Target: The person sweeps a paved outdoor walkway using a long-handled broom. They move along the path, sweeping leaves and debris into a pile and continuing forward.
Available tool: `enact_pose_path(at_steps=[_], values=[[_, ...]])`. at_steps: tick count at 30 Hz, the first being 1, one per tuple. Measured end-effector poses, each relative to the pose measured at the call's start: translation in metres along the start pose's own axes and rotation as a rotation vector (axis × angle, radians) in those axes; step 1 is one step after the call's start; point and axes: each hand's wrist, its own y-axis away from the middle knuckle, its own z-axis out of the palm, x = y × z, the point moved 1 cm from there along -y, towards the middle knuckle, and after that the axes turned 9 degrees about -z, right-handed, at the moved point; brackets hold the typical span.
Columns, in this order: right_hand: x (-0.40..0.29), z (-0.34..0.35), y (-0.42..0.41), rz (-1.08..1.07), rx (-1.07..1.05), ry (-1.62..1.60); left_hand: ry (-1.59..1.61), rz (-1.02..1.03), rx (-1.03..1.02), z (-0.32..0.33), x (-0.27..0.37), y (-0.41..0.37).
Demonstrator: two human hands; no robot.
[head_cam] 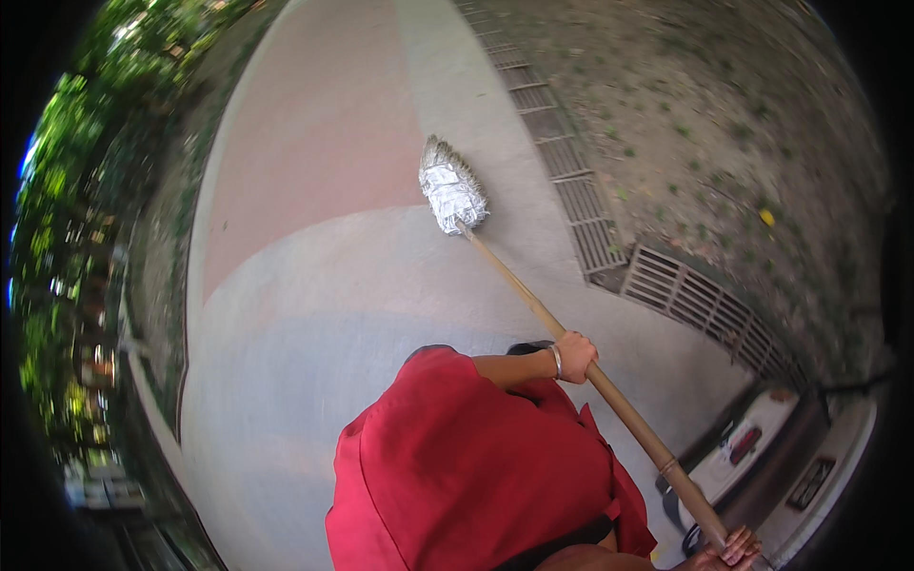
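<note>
A long broom with a bamboo handle [532,300] runs diagonally from the lower right to the middle of the head view. My left hand [575,356], with a metal bangle at its wrist, grips the handle partway along. Farther up the handle, at the lower right edge, my right hand [732,551] is closed around it and partly cut off by the frame. The bristle head [453,189], bound in shiny silvery wrapping, points away from me at the pavement. A red garment [471,457] covers my body and hides the ground below.
The concrete pavement [285,371] has a faded reddish painted area [321,143]. Metal drain grates [578,207] line its right side, beside bare soil [685,128] with a yellow object [767,217]. A white vehicle [764,435] stands at lower right. Blurred greenery [78,185] borders the left.
</note>
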Motion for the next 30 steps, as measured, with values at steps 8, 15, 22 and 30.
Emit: enact_pose_path(at_steps=[8,15,22,30], values=[[0.166,0.147,-0.052,0.406,-0.612,-0.334,0.224,-0.592,0.204,0.033,-0.078,0.101],[0.324,0.306,0.047,0.843,-0.855,-0.353,0.484,-0.979,0.545,0.074,-0.149,0.166],[0.390,0.379,0.091,0.888,-1.031,-0.441,0.558,-1.182,0.764,0.069,-0.207,0.178],[0.364,0.364,0.035,0.641,-0.749,-0.296,0.318,-0.886,0.377,-0.026,-0.259,0.106]])
